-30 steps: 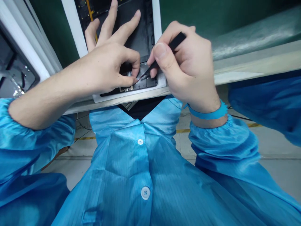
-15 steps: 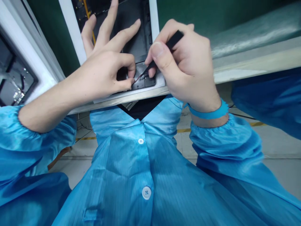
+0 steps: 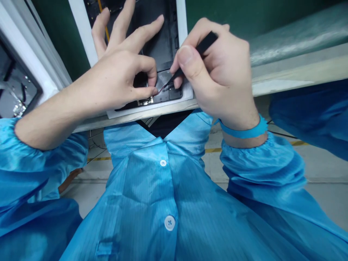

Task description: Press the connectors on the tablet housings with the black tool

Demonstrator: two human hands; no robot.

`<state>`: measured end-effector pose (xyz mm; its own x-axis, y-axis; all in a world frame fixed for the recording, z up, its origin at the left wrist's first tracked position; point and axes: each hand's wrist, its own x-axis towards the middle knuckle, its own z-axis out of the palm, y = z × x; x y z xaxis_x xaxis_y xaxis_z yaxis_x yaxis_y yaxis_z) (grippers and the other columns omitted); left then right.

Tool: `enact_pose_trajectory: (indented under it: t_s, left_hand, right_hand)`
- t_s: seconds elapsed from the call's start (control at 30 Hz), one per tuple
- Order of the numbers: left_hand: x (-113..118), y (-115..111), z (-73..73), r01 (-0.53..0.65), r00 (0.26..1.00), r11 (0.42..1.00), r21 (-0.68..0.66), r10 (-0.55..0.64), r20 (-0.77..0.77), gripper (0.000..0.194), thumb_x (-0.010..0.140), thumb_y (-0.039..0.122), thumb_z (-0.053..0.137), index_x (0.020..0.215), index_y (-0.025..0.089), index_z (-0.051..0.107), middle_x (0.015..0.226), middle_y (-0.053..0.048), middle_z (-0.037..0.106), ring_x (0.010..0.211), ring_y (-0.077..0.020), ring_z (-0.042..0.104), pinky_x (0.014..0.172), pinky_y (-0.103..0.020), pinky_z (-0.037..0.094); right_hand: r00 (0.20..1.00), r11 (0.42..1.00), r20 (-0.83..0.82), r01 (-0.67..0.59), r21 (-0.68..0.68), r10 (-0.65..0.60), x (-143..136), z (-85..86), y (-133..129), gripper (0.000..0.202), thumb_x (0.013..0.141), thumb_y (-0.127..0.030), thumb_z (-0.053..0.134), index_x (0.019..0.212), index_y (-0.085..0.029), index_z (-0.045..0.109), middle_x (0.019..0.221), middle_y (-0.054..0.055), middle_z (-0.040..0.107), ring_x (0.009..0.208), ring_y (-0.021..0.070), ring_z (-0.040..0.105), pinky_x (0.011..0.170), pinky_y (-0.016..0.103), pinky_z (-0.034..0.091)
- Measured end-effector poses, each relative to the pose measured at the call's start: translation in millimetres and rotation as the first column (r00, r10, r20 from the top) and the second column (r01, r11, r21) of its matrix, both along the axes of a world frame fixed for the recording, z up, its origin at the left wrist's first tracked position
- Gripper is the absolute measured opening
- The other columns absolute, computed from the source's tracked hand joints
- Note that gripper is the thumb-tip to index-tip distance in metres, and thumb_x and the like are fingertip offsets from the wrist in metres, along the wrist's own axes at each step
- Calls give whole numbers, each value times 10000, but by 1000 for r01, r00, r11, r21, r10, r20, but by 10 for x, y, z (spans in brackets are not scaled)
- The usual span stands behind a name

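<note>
A black device housing (image 3: 163, 43), open and showing its inside, lies under both hands at the table's near edge. My left hand (image 3: 125, 69) rests over its lower left part, thumb and index finger pinched together, the other fingers spread. At that pinch runs a thin dark-red wire (image 3: 161, 91); the fingertips hide part of it. In my right hand (image 3: 214, 72) black tweezers (image 3: 176, 75) are gripped like a pen, their fine tip at the wire, just right of my left fingertips. A small circuit board (image 3: 146, 102) shows below my left thumb.
The housing sits on a white tray (image 3: 181, 21) beside a green mat (image 3: 217, 11). At left another dark device part (image 3: 16, 79) lies in a white holder. The pale table edge (image 3: 293, 70) runs close to my body. Blue cloth (image 3: 312, 112) hangs at right.
Both hands have shifted slightly; the right hand and tweezers moved a little right. My left thumb has lifted, and the small circuit board beneath it now shows more.
</note>
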<state>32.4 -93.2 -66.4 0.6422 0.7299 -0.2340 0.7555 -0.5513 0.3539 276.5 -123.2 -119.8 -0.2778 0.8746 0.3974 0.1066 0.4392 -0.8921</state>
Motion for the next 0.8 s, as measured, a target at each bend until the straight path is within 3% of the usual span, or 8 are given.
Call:
enact_pose_trajectory:
  t_s: [0.2, 0.4, 0.53, 0.6, 0.67, 0.73, 0.8]
  left_hand:
    - [38, 19, 53, 13, 1000, 1000, 16, -13, -10, 495, 1075, 586, 644, 963, 147, 844, 1924, 12, 317, 1780, -592, -33, 1323, -886, -70]
    - [51, 51, 82, 39, 999, 999, 0, -39, 1, 561, 1102, 618, 591, 962, 142, 852, 1900, -16, 366, 1751, -647, -45, 1258, -920, -173]
    - [41, 102, 91, 68, 997, 996, -58, -66, 38, 699, 1120, 706, 478, 958, 137, 850, 1893, -22, 366, 1741, -650, -129, 1298, -924, -88]
    - [49, 118, 90, 81, 996, 995, -58, -79, 38, 722, 1125, 715, 455, 948, 135, 847, 1887, -28, 375, 1751, -641, -103, 1313, -912, -93]
    - [68, 122, 84, 84, 996, 996, -34, -84, 11, 704, 1129, 706, 470, 944, 140, 846, 1886, -30, 377, 1762, -630, -44, 1310, -898, -148]
    - [93, 114, 74, 78, 997, 997, 9, -77, -16, 662, 1117, 698, 512, 947, 153, 848, 1900, -18, 355, 1770, -617, 5, 1295, -897, -178]
    - [116, 99, 68, 32, 999, 998, 50, -32, 5, 597, 1065, 696, 601, 918, 175, 854, 1900, 26, 365, 1780, -581, 70, 1335, -858, -140]
  right_hand:
    - [1000, 999, -14, -14, -29, 14, 9, 0, -4, 254, 1154, -313, 602, 908, -270, 648, 768, -36, 694, 678, 162, 700, 650, 352, 418]
    - [1000, 999, -3, -7, -47, 7, 15, 2, -24, 362, 1159, -582, 601, 931, -309, 673, 799, -19, 699, 705, 206, 716, 653, 393, 463]
    - [1000, 998, 27, -10, -55, 11, 18, -5, -22, 411, 1155, -658, 563, 956, -314, 668, 797, -24, 698, 724, 205, 718, 690, 392, 516]
    - [1000, 998, 3, -18, -60, 19, 19, -1, -22, 373, 1154, -626, 592, 963, -318, 678, 800, -21, 700, 730, 209, 717, 769, 410, 570]
    - [1000, 998, -10, -24, -65, 24, 23, 8, -24, 358, 1160, -595, 607, 969, -304, 690, 798, -29, 709, 731, 202, 719, 952, 451, 609]
    - [1000, 997, -9, -25, -67, 24, 31, 19, -27, 376, 1170, -593, 599, 992, -278, 701, 798, -43, 720, 731, 189, 717, 1156, 519, 557]
    - [999, 998, -1, -32, -61, 32, 42, 28, -28, 381, 1174, -590, 595, 1004, -267, 705, 797, -48, 720, 733, 186, 717, 1242, 559, 494]
